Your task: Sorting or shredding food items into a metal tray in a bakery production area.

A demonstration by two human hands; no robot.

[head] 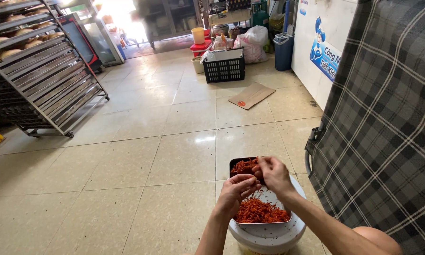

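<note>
A rectangular metal tray (286, 218) rests on top of a white round bucket (269, 236) low in the head view. It holds orange-red shredded food (260, 212), piled at the near end and the far end. My left hand (236, 191) and my right hand (271, 174) are together over the middle of the tray, fingers pinched on strands of the shreds. Both forearms come up from the bottom edge.
A plaid folding cot (382, 123) stands upright close on the right. A tall wheeled rack (42, 80) with bread on its trays is at far left. A black crate (224, 68), a flat cardboard piece (251, 96), a blue bin (283, 51) and a white cabinet (323, 47) lie beyond on the tiled floor.
</note>
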